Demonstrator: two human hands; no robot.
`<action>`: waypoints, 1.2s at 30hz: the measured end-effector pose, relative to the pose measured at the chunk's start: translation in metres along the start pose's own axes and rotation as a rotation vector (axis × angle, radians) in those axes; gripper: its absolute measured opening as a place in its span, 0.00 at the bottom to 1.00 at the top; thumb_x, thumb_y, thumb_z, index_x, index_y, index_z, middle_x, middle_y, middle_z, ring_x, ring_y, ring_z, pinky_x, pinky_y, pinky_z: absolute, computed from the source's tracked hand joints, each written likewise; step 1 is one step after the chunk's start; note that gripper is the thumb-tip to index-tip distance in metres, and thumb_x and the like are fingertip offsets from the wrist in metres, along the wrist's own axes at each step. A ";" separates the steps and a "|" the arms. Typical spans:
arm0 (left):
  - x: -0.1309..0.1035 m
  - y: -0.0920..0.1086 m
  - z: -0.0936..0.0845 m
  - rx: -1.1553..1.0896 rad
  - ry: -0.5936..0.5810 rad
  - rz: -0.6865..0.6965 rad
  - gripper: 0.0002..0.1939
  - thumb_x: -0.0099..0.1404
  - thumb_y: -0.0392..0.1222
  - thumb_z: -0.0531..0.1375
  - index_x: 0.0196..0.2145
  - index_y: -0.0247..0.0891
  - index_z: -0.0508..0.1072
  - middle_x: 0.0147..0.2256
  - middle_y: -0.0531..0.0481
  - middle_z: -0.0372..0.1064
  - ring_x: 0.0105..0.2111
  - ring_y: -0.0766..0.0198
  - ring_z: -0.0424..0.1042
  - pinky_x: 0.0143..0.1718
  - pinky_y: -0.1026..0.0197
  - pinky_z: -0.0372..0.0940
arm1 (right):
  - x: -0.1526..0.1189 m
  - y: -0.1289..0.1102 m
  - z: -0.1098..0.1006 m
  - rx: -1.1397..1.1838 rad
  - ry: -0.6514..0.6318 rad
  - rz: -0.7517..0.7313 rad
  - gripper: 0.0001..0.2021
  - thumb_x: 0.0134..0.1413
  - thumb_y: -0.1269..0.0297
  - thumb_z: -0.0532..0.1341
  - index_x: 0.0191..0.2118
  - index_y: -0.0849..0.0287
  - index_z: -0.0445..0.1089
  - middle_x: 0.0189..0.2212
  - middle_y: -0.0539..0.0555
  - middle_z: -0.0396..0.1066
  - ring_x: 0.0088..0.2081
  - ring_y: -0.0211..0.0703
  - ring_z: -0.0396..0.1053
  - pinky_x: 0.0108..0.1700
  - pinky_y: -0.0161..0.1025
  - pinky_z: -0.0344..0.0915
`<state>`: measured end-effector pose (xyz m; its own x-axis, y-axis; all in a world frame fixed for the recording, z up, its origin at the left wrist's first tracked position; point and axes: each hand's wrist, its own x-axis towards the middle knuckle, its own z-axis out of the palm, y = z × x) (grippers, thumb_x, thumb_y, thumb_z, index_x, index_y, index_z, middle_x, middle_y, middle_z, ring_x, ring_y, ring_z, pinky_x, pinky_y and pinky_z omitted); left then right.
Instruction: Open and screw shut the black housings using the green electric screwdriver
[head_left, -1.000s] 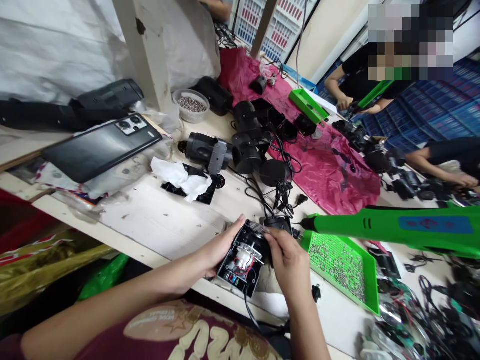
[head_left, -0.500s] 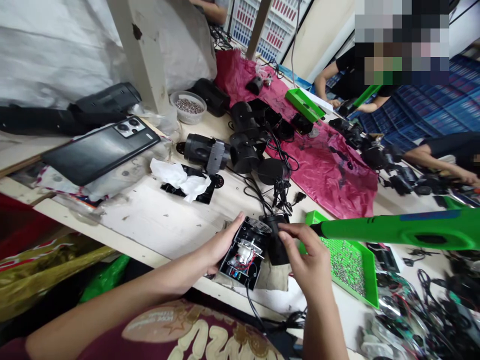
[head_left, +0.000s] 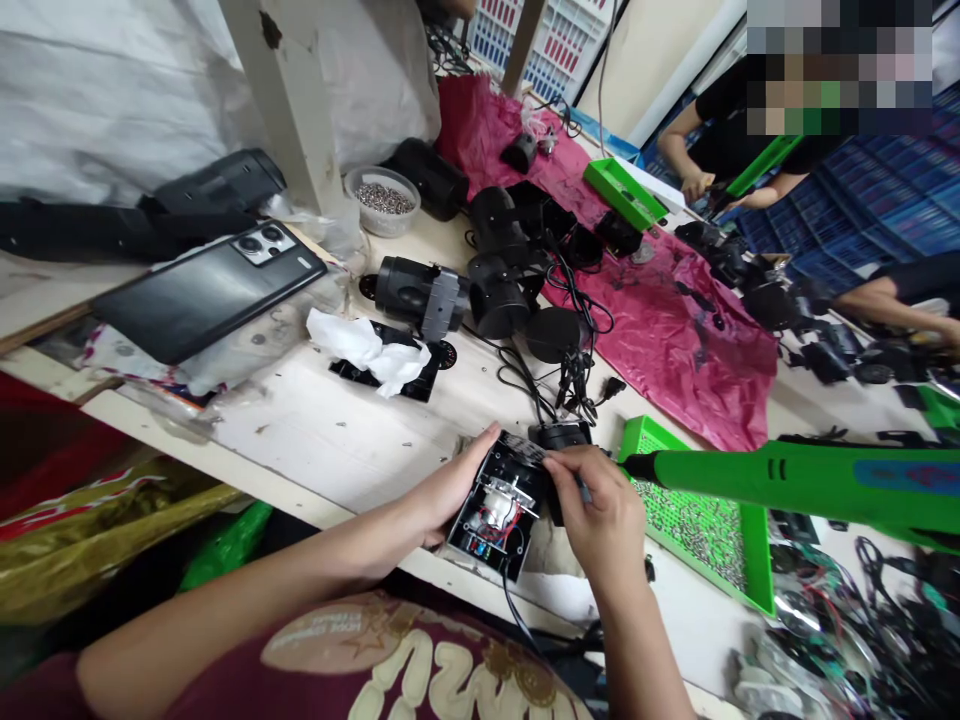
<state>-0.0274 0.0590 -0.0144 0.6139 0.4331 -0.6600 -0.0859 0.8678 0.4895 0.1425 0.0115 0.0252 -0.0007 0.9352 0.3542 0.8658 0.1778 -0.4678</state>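
My left hand point(head_left: 456, 492) grips the left side of an open black housing point(head_left: 491, 515) near the table's front edge. Inside the housing show a white motor point(head_left: 499, 507), red and blue wires and a small circuit board; a black cord leaves its lower end. At the housing's upper right corner, by a round grille point(head_left: 525, 447), my right hand point(head_left: 600, 500) has thumb and index finger pinched together. What lies between those fingertips is hidden. Another black shell point(head_left: 556, 505) is partly covered behind my right hand.
A green power screwdriver point(head_left: 765, 490) juts in from the right, its tip close to my right hand. Beneath it sits a green tray point(head_left: 757, 560) of screws. Black housings point(head_left: 499, 300), a phone point(head_left: 214, 290), a screw tub point(head_left: 384, 200) and pink plastic sheeting point(head_left: 690, 340) lie farther back. Co-workers sit across.
My right hand has moved left from the black shell to the housing's upper corner, its fingers now closer together. My left hand keeps its hold. The view has shifted slightly.
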 end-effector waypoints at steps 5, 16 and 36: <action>-0.007 0.011 0.009 -0.061 0.077 -0.122 0.32 0.59 0.68 0.54 0.45 0.38 0.76 0.26 0.47 0.77 0.24 0.56 0.71 0.25 0.59 0.61 | 0.001 -0.007 0.003 0.011 0.071 0.063 0.05 0.61 0.68 0.58 0.35 0.57 0.70 0.30 0.51 0.73 0.33 0.39 0.71 0.37 0.36 0.67; 0.004 0.016 0.013 -0.456 -0.085 -0.051 0.28 0.68 0.58 0.50 0.54 0.34 0.70 0.39 0.42 0.78 0.34 0.52 0.78 0.36 0.53 0.71 | -0.033 -0.003 -0.005 0.038 0.146 0.180 0.08 0.63 0.67 0.55 0.44 0.57 0.71 0.35 0.54 0.73 0.38 0.42 0.72 0.41 0.40 0.68; 0.006 0.019 0.016 -0.483 -0.126 -0.078 0.33 0.68 0.63 0.44 0.52 0.33 0.70 0.39 0.39 0.77 0.36 0.49 0.77 0.40 0.48 0.70 | -0.045 0.004 -0.001 0.033 0.128 0.213 0.09 0.63 0.65 0.55 0.43 0.55 0.71 0.36 0.55 0.74 0.38 0.43 0.73 0.40 0.40 0.70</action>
<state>-0.0131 0.0743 0.0002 0.7201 0.3552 -0.5961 -0.3707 0.9231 0.1022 0.1463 -0.0302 0.0080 0.2457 0.9063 0.3438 0.8229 -0.0076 -0.5681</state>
